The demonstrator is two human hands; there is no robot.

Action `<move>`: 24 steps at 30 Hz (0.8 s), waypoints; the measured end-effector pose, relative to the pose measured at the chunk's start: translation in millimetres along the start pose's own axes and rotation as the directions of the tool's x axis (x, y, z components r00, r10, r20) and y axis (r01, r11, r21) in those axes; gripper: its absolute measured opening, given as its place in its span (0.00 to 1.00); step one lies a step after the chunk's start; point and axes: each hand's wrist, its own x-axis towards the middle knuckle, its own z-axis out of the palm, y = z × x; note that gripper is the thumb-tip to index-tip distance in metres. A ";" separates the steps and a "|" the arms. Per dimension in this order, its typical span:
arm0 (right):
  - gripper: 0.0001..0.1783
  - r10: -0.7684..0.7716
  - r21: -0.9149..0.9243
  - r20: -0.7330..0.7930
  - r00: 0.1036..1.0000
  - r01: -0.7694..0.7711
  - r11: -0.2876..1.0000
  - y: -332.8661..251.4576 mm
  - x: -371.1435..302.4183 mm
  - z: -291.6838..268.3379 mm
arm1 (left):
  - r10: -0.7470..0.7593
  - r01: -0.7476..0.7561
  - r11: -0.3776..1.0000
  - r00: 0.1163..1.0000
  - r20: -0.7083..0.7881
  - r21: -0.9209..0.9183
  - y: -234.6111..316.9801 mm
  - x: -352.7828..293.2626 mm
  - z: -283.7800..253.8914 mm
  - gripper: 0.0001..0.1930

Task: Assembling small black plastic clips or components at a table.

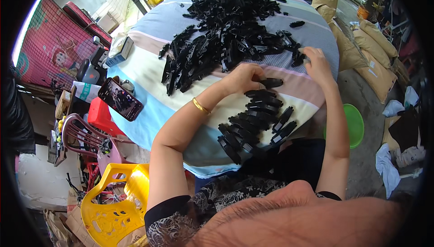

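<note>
- Head view: a cloth-covered round worktop (156, 104), striped in blue, cream and brownish pink, occupies the centre.
- Heap of black plastic parts (226, 30): located on the far half of the worktop; pieces overlap and point in mixed directions.
- Left hand (244, 79): positioned between the heap and the near edge. Its fingers are closed on the left end of 1 elongated black part (274, 83). A gold bangle (200, 106) encircles the forearm.
- Right hand (318, 66): positioned at the right edge of the heap. Its fingers are bent, tips at 1 dark piece (297, 59); whether they grip it cannot be told.
- Near group of black parts (246, 127): laid closely side by side, from below the left hand toward the near edge.
- 2 separate black parts (282, 125): angled, just right of the near group.
- Smartphone (120, 99): tilted, screen lit, at the left edge of the worktop; a tissue box (120, 53) stands beyond it.
- Floor items: yellow plastic chair (131, 183) at lower left; green basin (356, 127) at right, near brown sacks (373, 77).
</note>
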 end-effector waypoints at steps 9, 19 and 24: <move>0.11 -0.055 0.219 0.325 0.944 -0.019 0.976 -25.1 1.1 -7.9 | 0.023 -0.018 0.997 0.998 0.063 -0.078 4.3 -7.3 -9.9 0.10; 0.09 -0.082 0.123 0.083 0.993 0.071 0.990 -49.3 24.1 9.7 | 0.056 -0.019 0.977 0.984 -0.168 0.214 13.4 -8.2 -11.6 0.13; 0.11 0.234 -0.182 0.141 0.962 -0.207 0.961 -8.0 48.5 24.1 | 0.064 -0.048 0.990 0.992 -0.113 0.133 -0.2 -4.5 -0.4 0.09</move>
